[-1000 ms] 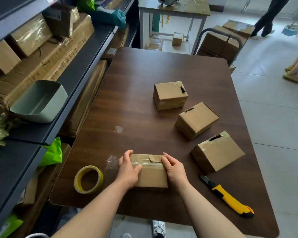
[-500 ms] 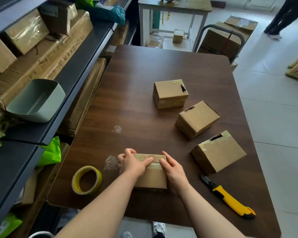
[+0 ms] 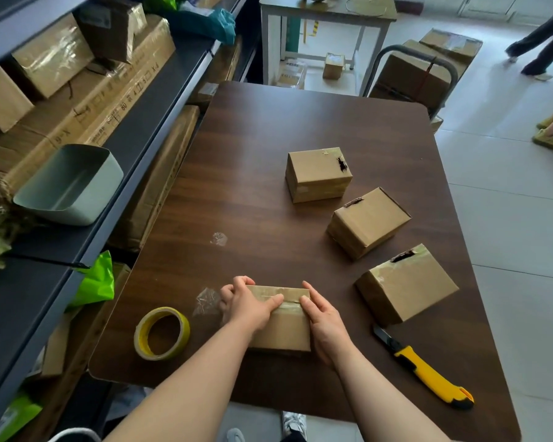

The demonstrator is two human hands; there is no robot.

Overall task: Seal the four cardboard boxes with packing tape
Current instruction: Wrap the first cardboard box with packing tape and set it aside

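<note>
Box between both grips: left hand, right hand clasp its ends, thumbs on top.

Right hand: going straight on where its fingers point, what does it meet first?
Likely nothing: the right hand points across the near box onto bare table, passing left of the far box, though depth is unclear.

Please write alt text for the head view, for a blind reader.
Left hand and right hand grip a small cardboard box on a table, thumbs on its taped seam. Tape roll left, yellow utility knife right, three boxes beyond.
</note>
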